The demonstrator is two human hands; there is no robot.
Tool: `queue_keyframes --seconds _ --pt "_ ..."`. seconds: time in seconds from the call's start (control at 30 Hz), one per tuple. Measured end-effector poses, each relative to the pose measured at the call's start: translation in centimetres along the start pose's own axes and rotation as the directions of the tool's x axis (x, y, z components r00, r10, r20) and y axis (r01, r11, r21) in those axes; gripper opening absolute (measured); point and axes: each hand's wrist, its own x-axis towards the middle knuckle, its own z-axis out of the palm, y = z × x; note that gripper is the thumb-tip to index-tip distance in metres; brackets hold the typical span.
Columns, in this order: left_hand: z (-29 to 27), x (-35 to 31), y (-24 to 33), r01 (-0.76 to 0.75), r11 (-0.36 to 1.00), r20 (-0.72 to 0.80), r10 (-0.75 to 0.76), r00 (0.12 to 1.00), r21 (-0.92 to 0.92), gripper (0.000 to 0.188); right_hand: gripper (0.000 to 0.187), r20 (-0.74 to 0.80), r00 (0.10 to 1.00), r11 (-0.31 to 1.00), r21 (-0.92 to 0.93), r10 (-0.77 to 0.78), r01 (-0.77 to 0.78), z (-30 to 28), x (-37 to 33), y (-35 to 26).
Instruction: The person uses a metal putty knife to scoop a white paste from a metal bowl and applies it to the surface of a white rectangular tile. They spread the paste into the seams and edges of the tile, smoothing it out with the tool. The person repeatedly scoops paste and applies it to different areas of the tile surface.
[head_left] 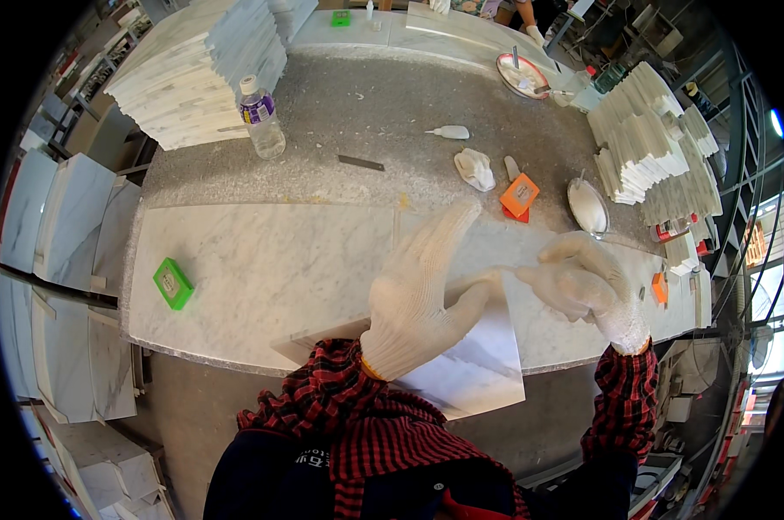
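Both my hands wear white knit gloves. My left hand [418, 299] is stretched out flat with its thumb apart, over a polished white-and-grey marble tile [483, 368] that juts past the table's near edge. The thumb lies near the tile's top right corner. My right hand [587, 290] is closed around a small white squeeze bottle [548, 282]. Its thin nozzle points left toward that same corner; whether it touches is hard to tell. Beneath both hands lies a long marble slab [262, 260].
Beyond the slab lie a steel strip [361, 163], a white cloth [474, 169], orange boxes [519, 196] and a bowl of white paste [588, 208]. A green box [174, 284] and a water bottle [260, 121] stand left. Tile stacks [193, 78] flank the table; another person is at its far side.
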Motion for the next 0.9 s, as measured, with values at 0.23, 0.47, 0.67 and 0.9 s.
queue_keyframes --seconds 0.23,0.47,0.67,0.9 --pt "-0.1 -0.1 0.1 0.0 1.0 -0.011 0.0 1.0 -0.026 0.075 0.023 -0.011 1.0 0.996 0.091 0.024 -0.023 0.3 -0.3 -0.3" --pt "-0.2 0.0 0.2 -0.017 1.0 -0.019 0.017 1.0 -0.012 0.075 0.038 0.041 0.996 0.99 0.115 0.074 -0.078 -0.5 -0.5 0.4" --pt "-0.1 0.0 -0.1 -0.006 1.0 -0.005 0.006 1.0 0.012 0.075 0.041 -0.164 0.986 0.915 0.4 0.026 0.042 1.2 2.0 4.6" --pt "0.6 0.3 -0.8 -0.105 0.991 -0.017 0.107 0.994 0.077 0.076 0.039 -0.164 0.979 0.923 0.381 0.123 -0.052 6.0 12.9 16.2"
